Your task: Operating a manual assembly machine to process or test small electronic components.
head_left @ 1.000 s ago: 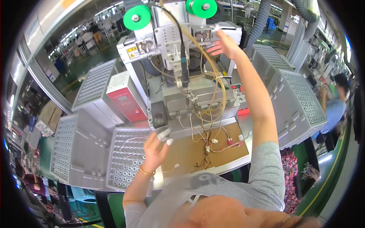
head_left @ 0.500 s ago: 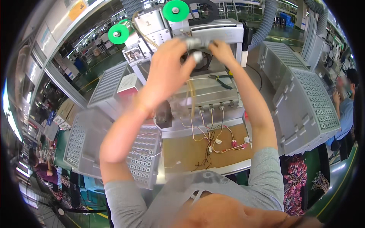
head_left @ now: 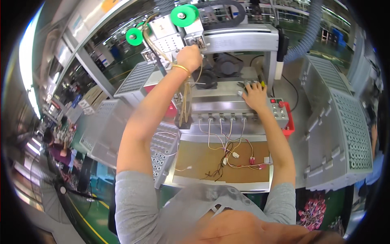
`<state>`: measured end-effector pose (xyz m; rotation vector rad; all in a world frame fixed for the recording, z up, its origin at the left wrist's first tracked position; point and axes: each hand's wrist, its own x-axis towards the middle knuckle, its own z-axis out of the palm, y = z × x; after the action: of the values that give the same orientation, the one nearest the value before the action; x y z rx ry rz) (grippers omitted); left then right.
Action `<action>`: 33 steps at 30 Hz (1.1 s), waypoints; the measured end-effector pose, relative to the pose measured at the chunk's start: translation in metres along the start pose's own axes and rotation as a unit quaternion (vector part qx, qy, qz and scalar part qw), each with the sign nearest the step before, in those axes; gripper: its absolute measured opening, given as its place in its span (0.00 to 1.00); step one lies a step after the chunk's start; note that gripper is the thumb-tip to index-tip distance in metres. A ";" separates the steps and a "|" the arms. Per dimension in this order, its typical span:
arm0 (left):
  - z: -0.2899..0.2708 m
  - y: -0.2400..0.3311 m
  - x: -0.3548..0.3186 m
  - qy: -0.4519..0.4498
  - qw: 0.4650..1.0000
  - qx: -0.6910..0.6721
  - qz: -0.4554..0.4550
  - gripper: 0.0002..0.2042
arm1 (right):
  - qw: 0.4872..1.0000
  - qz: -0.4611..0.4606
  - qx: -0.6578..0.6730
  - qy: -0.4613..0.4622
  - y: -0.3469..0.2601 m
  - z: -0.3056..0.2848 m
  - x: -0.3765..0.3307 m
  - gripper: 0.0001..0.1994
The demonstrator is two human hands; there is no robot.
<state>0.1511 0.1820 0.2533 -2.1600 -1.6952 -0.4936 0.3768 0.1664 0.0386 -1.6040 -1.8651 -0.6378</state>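
Note:
My left hand (head_left: 190, 58) is raised to the machine head, just below the right-hand green spool (head_left: 183, 16). Its fingers are curled closed, and whatever they hold is hidden. Tan tubing (head_left: 186, 99) hangs down beside that wrist. My right hand (head_left: 256, 96) lies with fingers spread over the pliers (head_left: 243, 84) on the metal ledge; pale covers show on some fingertips. Several cables with white and red connectors (head_left: 236, 155) run from a row of clamps (head_left: 222, 116) on the metal fixture down onto the brown board (head_left: 199, 162).
Two black fans (head_left: 227, 65) stand behind the ledge. A control box with red buttons (head_left: 280, 110) is right of my right hand. Grey trays of round parts flank me, one tall stack (head_left: 337, 138) at right. A grey hose (head_left: 306, 36) hangs at back right. Other people work at both sides.
My hands, close together in front of the fans before, are now apart. The left is up at the machine head; the right has come down onto the pliers. The view has shifted somewhat.

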 end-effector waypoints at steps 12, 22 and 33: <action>0.005 -0.037 -0.004 -0.123 0.989 -0.078 -0.036 0.13 | 0.998 0.016 0.051 0.046 0.001 -0.005 0.006 0.14; 0.046 -0.053 0.010 -0.067 0.854 -0.463 -0.229 0.06 | 0.991 -0.007 0.086 0.106 -0.002 -0.004 0.004 0.12; 0.051 -0.056 0.007 -0.084 0.763 -0.602 -0.220 0.08 | 0.990 -0.001 0.113 0.088 -0.003 -0.009 0.005 0.12</action>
<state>0.1014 0.2247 0.2150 -2.5025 -2.3431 -2.0532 0.3747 0.1632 0.0490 -1.3551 -1.7428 -0.5284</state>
